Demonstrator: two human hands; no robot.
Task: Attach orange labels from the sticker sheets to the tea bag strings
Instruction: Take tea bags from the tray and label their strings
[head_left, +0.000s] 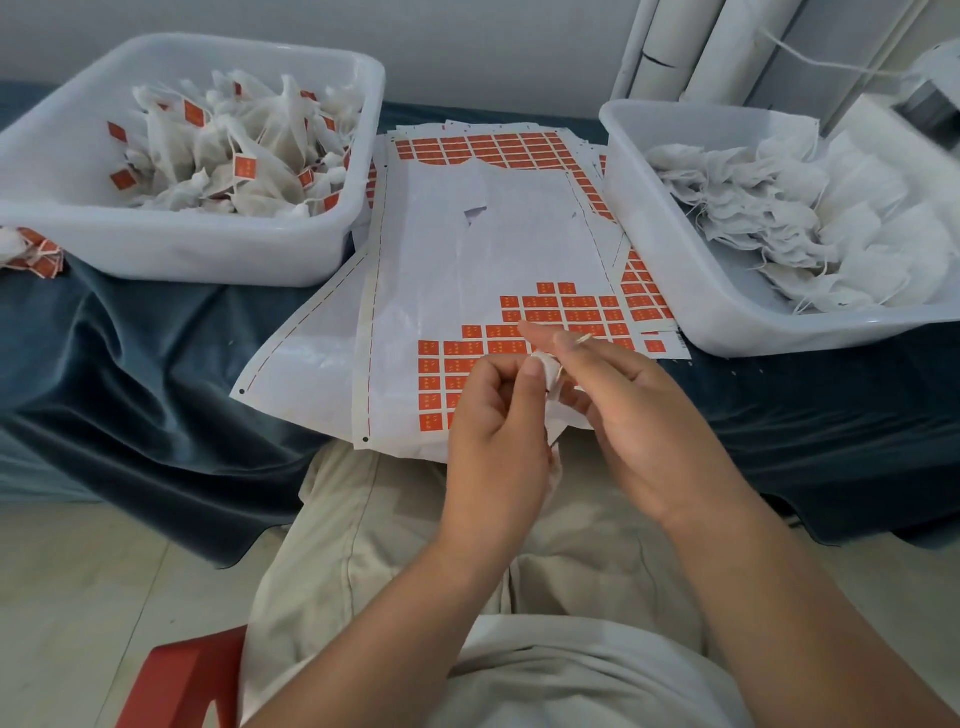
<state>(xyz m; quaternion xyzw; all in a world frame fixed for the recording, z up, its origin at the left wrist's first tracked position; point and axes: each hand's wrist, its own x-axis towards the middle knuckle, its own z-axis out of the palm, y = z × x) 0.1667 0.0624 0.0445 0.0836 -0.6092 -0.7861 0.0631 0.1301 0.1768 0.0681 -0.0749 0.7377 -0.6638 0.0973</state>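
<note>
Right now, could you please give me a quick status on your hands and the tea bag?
Left hand pinches tea bag. Right hand seems to pinch orange label beside it. Sticker sheet beneath, nothing in the way.

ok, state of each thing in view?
Left white plastic bin: filled with orange-labelled tea bags.
Right white plastic bin: filled with unlabelled white tea bags.
Top white sticker sheet: mostly peeled, orange labels remain at both ends.
Left hand: pinches a white tea bag.
Right hand: at the same bag, grip hidden.
</note>
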